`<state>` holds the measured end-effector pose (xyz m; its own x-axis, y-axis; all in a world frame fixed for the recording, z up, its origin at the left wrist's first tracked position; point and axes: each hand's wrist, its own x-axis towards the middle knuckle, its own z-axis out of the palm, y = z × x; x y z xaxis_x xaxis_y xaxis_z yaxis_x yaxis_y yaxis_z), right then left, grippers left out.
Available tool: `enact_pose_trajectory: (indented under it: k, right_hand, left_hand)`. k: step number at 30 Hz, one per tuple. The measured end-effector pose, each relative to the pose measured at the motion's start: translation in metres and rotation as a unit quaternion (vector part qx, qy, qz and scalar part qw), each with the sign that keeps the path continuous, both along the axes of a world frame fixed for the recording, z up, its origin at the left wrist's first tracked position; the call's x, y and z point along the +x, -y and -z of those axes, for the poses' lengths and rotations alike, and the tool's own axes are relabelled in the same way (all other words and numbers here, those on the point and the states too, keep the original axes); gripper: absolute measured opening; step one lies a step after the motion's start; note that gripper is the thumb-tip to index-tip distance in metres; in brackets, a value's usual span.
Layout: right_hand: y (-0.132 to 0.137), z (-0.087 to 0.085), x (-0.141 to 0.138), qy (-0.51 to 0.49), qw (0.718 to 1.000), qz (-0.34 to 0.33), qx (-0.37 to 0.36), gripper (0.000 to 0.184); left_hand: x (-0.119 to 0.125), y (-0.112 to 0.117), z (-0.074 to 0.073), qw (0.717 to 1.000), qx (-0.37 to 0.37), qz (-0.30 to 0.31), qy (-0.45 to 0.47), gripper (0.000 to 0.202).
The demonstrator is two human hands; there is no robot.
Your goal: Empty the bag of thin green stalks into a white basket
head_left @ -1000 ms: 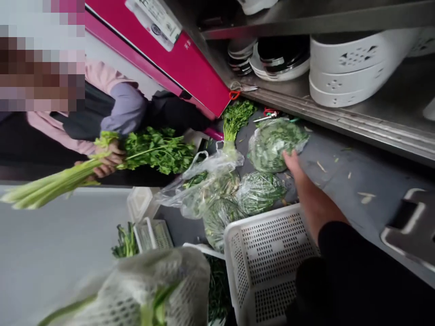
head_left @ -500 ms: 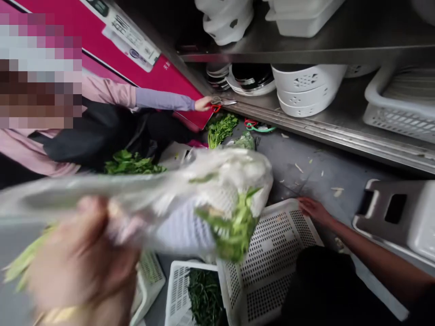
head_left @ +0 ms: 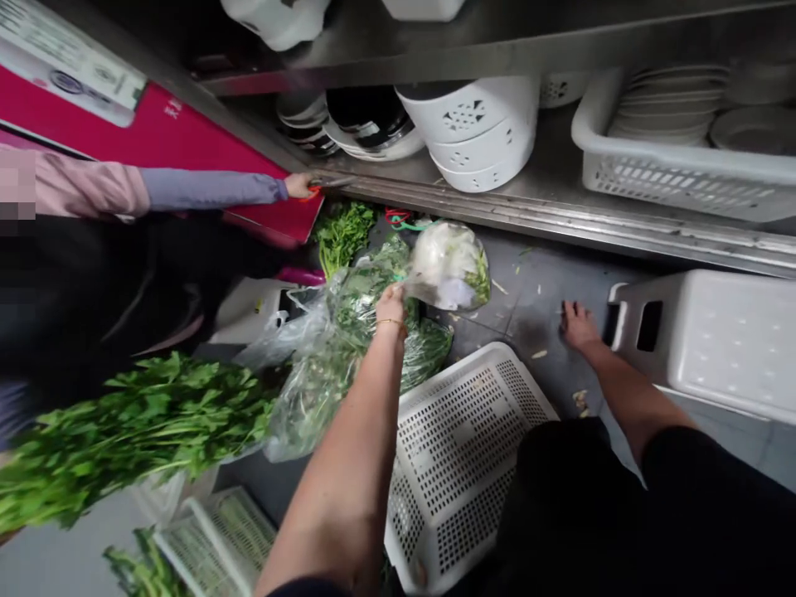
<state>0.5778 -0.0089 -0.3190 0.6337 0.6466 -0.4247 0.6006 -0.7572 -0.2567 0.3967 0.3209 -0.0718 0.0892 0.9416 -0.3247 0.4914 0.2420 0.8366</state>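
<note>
My left hand (head_left: 390, 308) is stretched out in the head view, its fingers closed on the gathered neck of a clear plastic bag (head_left: 451, 261). White and green vegetable pieces show through the plastic, and the bag lies low by the floor in front of the shelf. Beneath my left forearm are clear bags of leafy greens (head_left: 366, 303), partly hidden by it. My right hand (head_left: 580, 325) is open, fingers apart, low over the floor beside a white stool; whether it touches the floor I cannot tell. Between my arms sits a white perforated basket (head_left: 460, 423).
A co-worker's hand (head_left: 299, 186) holds red-handled scissors (head_left: 317, 189) at the left. A big leafy green bunch (head_left: 180, 406) spans the lower left. A metal shelf (head_left: 497, 203) with white bowls and a plate basket runs across the back. The stool (head_left: 715, 340) stands right.
My left hand has carried the bag from close to the camera forward and down toward the shelf. My right hand has left the basket's rim. A leafy bunch has risen into view at the left.
</note>
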Motion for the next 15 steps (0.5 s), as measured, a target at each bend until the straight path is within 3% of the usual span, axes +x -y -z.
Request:
enact_pose_trajectory:
  k: [3,7,10,12,14,15]
  right_hand:
    - [0.01,0.008,-0.014,-0.014,0.998,-0.058,-0.001,0.054]
    - [0.08,0.008,-0.076,-0.044,0.984,-0.171,0.029,0.055]
    - [0.134,0.0,-0.11,-0.072,0.968,-0.232,0.057,0.055]
    - [0.16,-0.008,-0.115,-0.088,0.979,-0.179,0.035,0.05]
    - [0.175,-0.017,-0.111,-0.095,0.994,-0.06,-0.015,0.045]
    - [0.178,-0.02,-0.109,-0.105,0.994,-0.003,-0.036,0.044]
  left_hand:
    - [-0.037,0.009,-0.008,0.997,-0.058,-0.054,-0.004,0.026]
    - [-0.11,0.023,-0.039,0.997,-0.03,-0.05,0.047,0.037]
    - [-0.172,0.053,-0.051,0.999,-0.016,-0.049,-0.013,0.044]
    - [-0.211,0.082,-0.05,0.991,0.038,-0.026,-0.125,0.052]
    - [-0.246,0.113,-0.042,0.958,0.084,-0.001,-0.274,0.073]
    - [-0.261,0.129,-0.036,0.942,0.073,-0.018,-0.328,0.082]
